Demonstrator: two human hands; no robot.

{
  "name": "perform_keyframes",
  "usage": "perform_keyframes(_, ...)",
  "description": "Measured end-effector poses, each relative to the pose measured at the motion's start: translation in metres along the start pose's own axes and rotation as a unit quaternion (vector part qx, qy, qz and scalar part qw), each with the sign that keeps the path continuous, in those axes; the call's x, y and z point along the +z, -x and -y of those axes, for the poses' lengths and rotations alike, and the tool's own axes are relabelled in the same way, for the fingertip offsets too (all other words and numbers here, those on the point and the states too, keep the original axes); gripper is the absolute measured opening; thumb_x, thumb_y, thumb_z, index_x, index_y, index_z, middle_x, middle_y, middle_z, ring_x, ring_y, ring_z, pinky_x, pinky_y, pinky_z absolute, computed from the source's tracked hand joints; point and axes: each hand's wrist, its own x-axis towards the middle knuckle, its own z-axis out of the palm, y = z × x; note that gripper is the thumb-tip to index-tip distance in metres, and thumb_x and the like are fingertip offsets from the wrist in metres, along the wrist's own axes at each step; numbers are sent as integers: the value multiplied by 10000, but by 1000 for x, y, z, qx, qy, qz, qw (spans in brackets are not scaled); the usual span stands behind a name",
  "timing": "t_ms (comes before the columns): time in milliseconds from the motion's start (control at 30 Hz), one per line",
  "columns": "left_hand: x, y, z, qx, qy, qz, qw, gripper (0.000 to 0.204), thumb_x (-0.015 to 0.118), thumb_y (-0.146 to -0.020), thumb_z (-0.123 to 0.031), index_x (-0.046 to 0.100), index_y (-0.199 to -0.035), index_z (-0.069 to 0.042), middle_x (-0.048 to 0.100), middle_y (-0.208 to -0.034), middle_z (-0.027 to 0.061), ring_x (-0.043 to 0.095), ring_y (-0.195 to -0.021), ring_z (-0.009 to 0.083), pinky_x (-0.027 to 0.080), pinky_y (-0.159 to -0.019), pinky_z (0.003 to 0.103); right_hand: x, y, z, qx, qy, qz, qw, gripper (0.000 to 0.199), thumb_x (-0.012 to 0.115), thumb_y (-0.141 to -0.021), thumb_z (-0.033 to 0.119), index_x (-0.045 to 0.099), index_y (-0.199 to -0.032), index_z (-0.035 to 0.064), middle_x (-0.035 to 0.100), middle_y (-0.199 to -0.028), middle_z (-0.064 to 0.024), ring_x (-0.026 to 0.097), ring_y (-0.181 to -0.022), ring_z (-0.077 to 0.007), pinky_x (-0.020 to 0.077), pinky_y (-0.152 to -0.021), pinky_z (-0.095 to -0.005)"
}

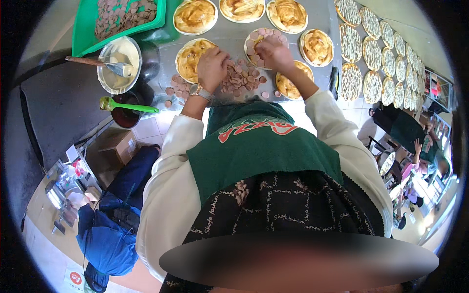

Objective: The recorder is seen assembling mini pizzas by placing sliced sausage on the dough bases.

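Over the grey metal tabletop (223,38), the bare right hand (276,52) is bent down onto a flat round dough base (251,45) topped with thin pinkish-brown slices; its fingers are gathered narrowly among the slices, and whether one is pinched cannot be told. By the bare left hand (213,67), the right edge of a round, golden-brown glazed dough base (187,61) is partly covered. Its fingers are curled in, pointed toward the right hand, at the upper left edge of a loose heap of pinkish-brown round slices (239,81); whether anything is gripped there cannot be told. The heap is spread between the forearms, nearer the body than the topped base. More slices are held in a bright green rectangular plastic tray (83,30), well left of both hands.
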Motion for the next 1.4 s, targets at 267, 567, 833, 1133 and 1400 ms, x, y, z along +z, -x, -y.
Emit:
perform_keyframes(267,9,4,-10,42,-108,113,987,185,646,-737,-120,685,-916,-99,600,-955,54,548,-1011,257,446,-860,405,49,20,51,-31,45,128,990,187,652,-795,178,658,-968,105,604,-937,-78,602,-905,-288,532,-717,-408)
perform_keyframes(567,12,1,-12,52,-121,122,984,135,627,-793,-204,656,-871,-97,625,-916,62,564,-977,264,452,-813,414,-23,12,13,338,-553,140,749,176,625,-886,142,653,-1019,29,655,-870,-45,626,-749,-187,495,-683,-327)
perform_keyframes(833,18,2,-9,55,-121,108,985,122,615,-811,-187,644,-871,-85,636,-885,80,577,-942,277,459,-794,428,-45,20,-36,328,-368,68,867,205,751,-833,107,670,-982,-9,651,-822,-12,584,-715,-76,486,-663,-245)
perform_keyframes(1133,15,-1,-12,-5,-19,10,1000,107,597,-820,-159,648,-813,-65,646,-811,117,594,-854,318,457,-764,439,-21,10,-63,214,-72,50,973,190,736,-802,189,716,-976,117,670,-868,-142,660,-792,-321,532,-747,-383)
perform_keyframes(1400,14,5,-15,-83,98,-3,992,136,658,-833,-166,682,-894,-48,668,-834,124,624,-815,318,495,-750,429,-30,14,-63,278,-202,24,939,203,760,-788,186,714,-953,77,688,-834,-137,668,-738,-257,533,-706,-349)
